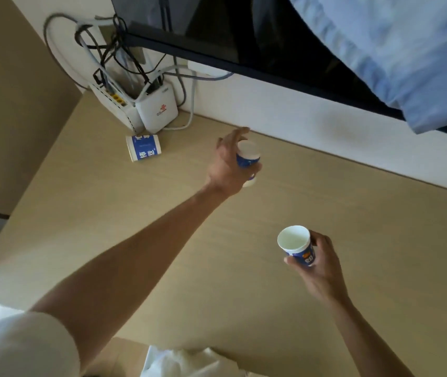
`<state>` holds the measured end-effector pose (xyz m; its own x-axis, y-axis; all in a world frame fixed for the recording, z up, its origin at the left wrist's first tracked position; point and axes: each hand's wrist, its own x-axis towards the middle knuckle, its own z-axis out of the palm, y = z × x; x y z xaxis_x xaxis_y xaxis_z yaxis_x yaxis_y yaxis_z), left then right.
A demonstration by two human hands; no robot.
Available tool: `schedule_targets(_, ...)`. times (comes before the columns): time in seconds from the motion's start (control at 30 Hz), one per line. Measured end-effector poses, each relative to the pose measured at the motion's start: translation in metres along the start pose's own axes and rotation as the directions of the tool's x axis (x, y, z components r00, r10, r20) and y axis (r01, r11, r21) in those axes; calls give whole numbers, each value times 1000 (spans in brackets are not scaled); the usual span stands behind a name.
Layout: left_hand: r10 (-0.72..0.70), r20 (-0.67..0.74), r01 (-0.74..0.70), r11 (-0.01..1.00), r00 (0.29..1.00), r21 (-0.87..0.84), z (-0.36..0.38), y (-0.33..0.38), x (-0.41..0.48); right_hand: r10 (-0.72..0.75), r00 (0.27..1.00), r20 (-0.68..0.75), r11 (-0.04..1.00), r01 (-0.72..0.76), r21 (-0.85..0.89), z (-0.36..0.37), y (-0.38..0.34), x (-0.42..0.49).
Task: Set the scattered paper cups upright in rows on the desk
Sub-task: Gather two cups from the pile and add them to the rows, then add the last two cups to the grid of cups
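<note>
1. My left grip (230, 164) is curled round the wall of a paper cup (249, 156) near the far edge of the counter (244, 295), close under the white wall. From here I cannot tell whether this cup touches the counter or which end is up. I judge it is held there to start a row along that edge.
2. My right grip (317, 261) pinches a second cup (297, 244) low on its side, thumb against fingers. The cup is over the middle of the counter, mouth up and tipped toward me. Holding it low leaves the rim free, which I judge suits standing it down.
3. A third cup (143, 148) lies on its side near the far left corner, just beside the white router (160, 110), wider end toward the left edge. It is not yet set upright.
4. All three cups are white with a blue band.
   - The lying cup carries large white Chinese characters, too blurred for me to read.
   - The right-hand cup shows an orange patch and what looks like "20".
   - The router has a red knot-shaped logo, and its small lettering is illegible.
</note>
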<state>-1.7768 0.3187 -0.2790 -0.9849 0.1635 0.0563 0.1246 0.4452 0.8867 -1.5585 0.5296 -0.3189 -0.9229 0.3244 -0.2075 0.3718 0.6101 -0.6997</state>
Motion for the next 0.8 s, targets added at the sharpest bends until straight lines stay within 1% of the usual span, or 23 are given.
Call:
schedule_targets(0.03,-74,-4,73,990,997,-119,2,8,-16,33,999,-25,999,-32,43,-4,2,-7)
schedule_targets(0.07,-120,-2,117,976,993,-186,4,16,-33,64,997,-51,994,-59,89,-9,6,-16)
schedule_targets(0.17,-212,11,208,950,977,-234,17,37,-84,177,980,-95,954,-147,261,-27,19,-41)
schedule_targets(0.23,-289,90,302,889,953,-346,33,54,-118,240,964,-113,915,-186,357,-43,32,-62)
schedule_targets(0.3,-330,231,402,772,915,-493,48,69,-152,276,953,-127,886,-201,418,-57,43,-82)
schedule_targets(0.4,-301,401,499,602,865,-623,76,92,-203,303,935,-184,847,-175,502,-79,61,-115)
schedule_targets(0.47,-258,469,528,539,845,-656,102,112,-236,314,922,-227,822,-145,550,-99,76,-138)
schedule_targets(0.5,-253,496,548,528,830,-648,115,122,-252,325,913,-246,807,-132,575,-109,83,-149)
schedule_targets(0.57,-260,538,582,542,802,-606,140,142,-280,347,896,-276,768,-103,632,-130,100,-173)
schedule_targets(0.63,-232,575,594,546,784,-590,167,159,-307,377,874,-307,731,-77,678,-153,119,-199)
schedule_targets(0.73,-194,616,616,504,763,-605,199,180,-334,414,840,-350,696,-44,717,-183,141,-230)
schedule_targets(0.8,-121,650,598,542,750,-590,224,198,-353,440,809,-389,679,-17,734,-208,162,-250)
